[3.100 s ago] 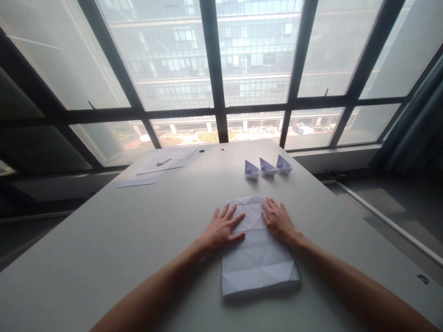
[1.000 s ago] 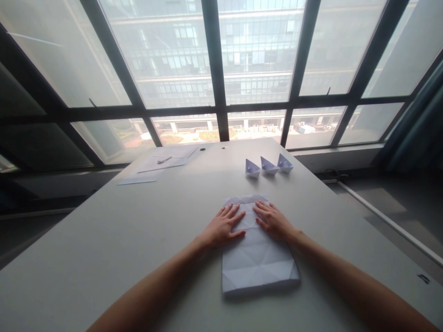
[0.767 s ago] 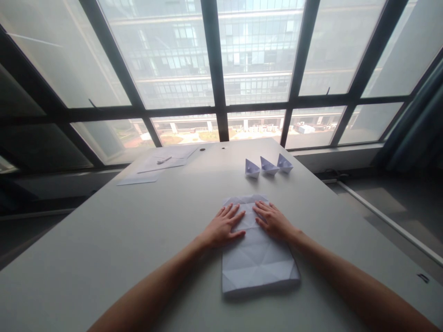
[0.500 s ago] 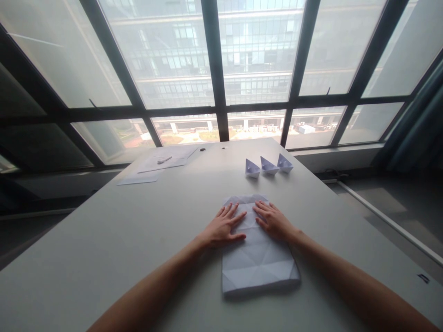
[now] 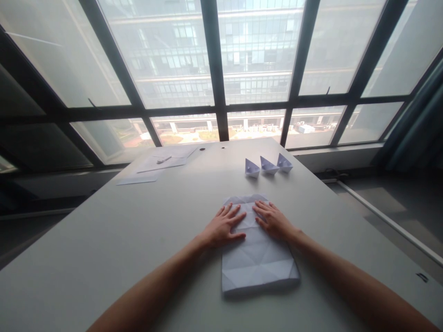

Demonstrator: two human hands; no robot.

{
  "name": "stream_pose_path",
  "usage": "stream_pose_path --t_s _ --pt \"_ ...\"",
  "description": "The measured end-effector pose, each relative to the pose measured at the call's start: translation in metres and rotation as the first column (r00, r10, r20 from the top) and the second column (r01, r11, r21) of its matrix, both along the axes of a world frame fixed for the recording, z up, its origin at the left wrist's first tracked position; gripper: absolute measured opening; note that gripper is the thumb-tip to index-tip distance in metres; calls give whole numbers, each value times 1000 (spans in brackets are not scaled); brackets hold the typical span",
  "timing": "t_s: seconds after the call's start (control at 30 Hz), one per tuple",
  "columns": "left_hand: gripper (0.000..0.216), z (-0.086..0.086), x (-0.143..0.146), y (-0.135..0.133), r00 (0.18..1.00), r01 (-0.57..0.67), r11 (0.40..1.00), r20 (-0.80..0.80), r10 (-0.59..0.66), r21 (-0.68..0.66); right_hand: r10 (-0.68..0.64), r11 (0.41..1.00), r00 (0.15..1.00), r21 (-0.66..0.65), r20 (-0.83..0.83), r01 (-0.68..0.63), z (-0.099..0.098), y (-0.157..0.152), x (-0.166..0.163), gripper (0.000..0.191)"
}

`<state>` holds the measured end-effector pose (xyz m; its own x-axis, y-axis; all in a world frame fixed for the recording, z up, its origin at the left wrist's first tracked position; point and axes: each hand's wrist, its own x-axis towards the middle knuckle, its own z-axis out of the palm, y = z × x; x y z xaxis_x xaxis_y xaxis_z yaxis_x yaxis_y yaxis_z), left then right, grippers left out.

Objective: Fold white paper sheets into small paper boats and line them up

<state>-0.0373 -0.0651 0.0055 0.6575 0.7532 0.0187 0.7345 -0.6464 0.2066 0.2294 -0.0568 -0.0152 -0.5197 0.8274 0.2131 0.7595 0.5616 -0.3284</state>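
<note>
Creased white paper, one sheet, flat on table; left hand and right hand palm-down upon it, fingers spread. Paper boats, three, beyond.

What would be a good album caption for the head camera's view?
Both hands lie on creased white paper, with three folded paper shapes and windows beyond.

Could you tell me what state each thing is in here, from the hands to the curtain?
Left hand: open, fingers spread, on the creased paper
Right hand: open, palm down
Creased paper: marked with crossing folds, lying beneath both hands
Three origami pieces: folded, standing in a row
Loose paper sheets: flat, overlapping
Curtain: hanging in folds
</note>
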Motion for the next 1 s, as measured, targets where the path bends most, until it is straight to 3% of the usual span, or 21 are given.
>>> stream_pose_path --t_s 0.43,0.77,1.0 --pt "76 -8 -2 3 997 24 997 76 -30 71 30 999 994 -11 -107 -31 -2 6 6 45" --pt "72 -10 -3 4 993 24 996 111 -33 83 175 982 984 -67 -47 -178 4 6 15 75" --pt "64 -7 -2 5 990 -2 997 139 -9 75 139 988 989 -66 -57 -143 7 5 11 55"
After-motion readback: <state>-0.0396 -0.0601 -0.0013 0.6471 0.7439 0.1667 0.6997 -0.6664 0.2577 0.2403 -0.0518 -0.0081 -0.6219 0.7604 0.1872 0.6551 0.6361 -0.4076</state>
